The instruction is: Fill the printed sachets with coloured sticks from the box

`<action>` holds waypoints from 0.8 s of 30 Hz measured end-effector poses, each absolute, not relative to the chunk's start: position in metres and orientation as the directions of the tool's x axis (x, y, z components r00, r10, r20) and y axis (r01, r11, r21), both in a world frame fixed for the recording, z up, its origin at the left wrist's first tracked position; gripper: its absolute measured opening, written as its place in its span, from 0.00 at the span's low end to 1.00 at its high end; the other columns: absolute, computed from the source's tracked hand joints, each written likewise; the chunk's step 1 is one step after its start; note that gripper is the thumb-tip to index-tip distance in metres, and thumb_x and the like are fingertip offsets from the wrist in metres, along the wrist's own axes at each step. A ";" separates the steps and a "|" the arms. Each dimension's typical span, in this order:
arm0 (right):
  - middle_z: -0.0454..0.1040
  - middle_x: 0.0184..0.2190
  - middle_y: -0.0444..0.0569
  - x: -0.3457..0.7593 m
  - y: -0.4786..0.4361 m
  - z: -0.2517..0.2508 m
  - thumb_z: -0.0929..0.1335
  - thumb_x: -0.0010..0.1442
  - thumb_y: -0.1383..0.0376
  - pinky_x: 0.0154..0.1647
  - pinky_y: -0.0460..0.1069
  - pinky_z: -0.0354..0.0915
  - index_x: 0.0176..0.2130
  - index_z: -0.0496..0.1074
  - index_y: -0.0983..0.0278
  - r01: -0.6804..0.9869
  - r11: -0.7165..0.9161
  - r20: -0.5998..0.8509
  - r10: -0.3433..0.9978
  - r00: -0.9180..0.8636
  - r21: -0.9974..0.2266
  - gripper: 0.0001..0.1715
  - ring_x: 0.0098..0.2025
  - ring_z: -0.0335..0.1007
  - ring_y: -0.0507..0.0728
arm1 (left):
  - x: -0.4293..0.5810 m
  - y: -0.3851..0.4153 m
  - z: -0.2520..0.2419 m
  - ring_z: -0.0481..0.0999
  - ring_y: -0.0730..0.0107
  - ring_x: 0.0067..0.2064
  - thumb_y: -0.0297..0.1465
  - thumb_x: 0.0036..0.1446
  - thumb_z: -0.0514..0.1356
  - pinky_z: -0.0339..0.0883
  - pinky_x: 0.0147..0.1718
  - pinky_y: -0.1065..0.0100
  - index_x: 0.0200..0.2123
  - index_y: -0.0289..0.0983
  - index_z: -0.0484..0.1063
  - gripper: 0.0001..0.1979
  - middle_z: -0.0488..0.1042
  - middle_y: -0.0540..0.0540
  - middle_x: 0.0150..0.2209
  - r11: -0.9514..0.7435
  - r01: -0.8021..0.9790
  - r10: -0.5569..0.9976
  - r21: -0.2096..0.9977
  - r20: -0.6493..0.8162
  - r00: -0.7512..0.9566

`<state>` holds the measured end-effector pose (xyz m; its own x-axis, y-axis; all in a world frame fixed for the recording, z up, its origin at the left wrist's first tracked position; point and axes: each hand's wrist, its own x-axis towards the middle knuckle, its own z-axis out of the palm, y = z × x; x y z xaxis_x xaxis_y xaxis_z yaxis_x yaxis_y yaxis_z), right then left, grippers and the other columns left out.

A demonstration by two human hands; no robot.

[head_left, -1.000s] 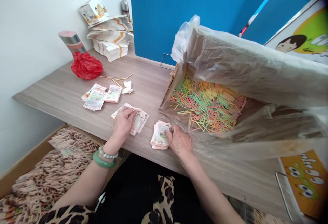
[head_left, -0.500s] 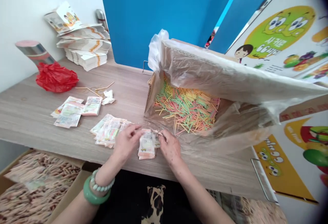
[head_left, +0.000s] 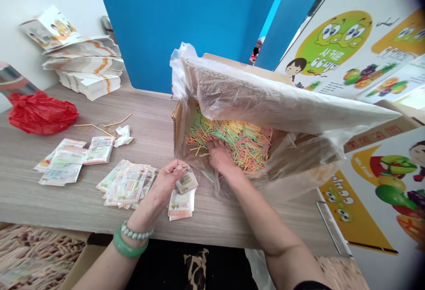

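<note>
My left hand (head_left: pixel 170 178) pinches a small printed packet (head_left: pixel 187 181) at its upper edge, just above a short stack of similar packets (head_left: pixel 180 204) on the table. My right hand (head_left: pixel 219 155) reaches into a cardboard box lined with clear plastic (head_left: pixel 239 99). Its fingers stretch over a heap of thin pink, green, yellow and orange sticks (head_left: pixel 249 141), the tips touching them. Left of my left hand lies a loose pile of packets (head_left: pixel 128 186), some showing coloured sticks inside.
More packets (head_left: pixel 64 161) lie further left, near a crumpled tissue (head_left: pixel 123 136) and bent straw-like pieces (head_left: pixel 94 127). A red plastic bag (head_left: pixel 41 113) and stacked flat cartons (head_left: pixel 88 66) stand behind. Printed fruit cartons (head_left: pixel 332 46) rise at the right. Below the table's left edge, a box holds many packets (head_left: pixel 36 254).
My right hand has left the packets and moved up and right into the box of sticks. My left hand now holds up one packet. The view has shifted rightward.
</note>
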<state>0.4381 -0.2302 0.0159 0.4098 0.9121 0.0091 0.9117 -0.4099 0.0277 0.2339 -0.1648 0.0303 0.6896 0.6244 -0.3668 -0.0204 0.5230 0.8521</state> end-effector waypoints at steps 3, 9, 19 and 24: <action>0.72 0.54 0.65 0.443 -0.217 0.009 0.57 0.65 0.73 0.56 0.59 0.56 0.55 0.70 0.73 0.884 -0.464 0.047 0.886 0.462 0.056 0.23 0.56 0.63 0.68 | 0.232 -0.165 0.031 0.77 0.68 0.26 0.33 0.40 0.70 0.69 0.25 0.70 0.32 0.36 0.72 0.15 0.79 0.48 0.28 0.556 0.015 0.567 0.831 -0.393 0.724; 0.73 0.50 0.67 0.445 -0.202 0.008 0.57 0.66 0.74 0.54 0.59 0.58 0.52 0.72 0.74 0.829 -0.555 0.003 0.831 0.556 0.061 0.22 0.54 0.66 0.67 | 0.234 -0.161 0.022 0.78 0.64 0.25 0.32 0.38 0.74 0.69 0.25 0.69 0.33 0.35 0.73 0.18 0.79 0.46 0.26 0.584 0.140 0.466 0.799 -0.472 0.748; 0.75 0.47 0.69 0.446 -0.185 0.000 0.60 0.61 0.74 0.55 0.62 0.58 0.50 0.73 0.75 0.822 -0.568 0.006 0.823 0.568 0.040 0.20 0.51 0.68 0.69 | 0.234 -0.159 0.025 0.76 0.72 0.26 0.22 0.38 0.72 0.71 0.27 0.73 0.35 0.34 0.78 0.17 0.79 0.49 0.28 0.679 -0.110 0.538 0.726 -0.390 0.748; 0.74 0.49 0.69 0.442 -0.191 -0.004 0.55 0.66 0.74 0.55 0.61 0.58 0.51 0.71 0.75 0.791 -0.612 0.040 0.791 0.611 0.015 0.22 0.52 0.67 0.68 | 0.223 -0.155 0.024 0.78 0.69 0.27 0.18 0.35 0.72 0.75 0.30 0.70 0.35 0.32 0.76 0.20 0.80 0.47 0.28 0.770 -0.091 0.477 0.632 -0.475 0.739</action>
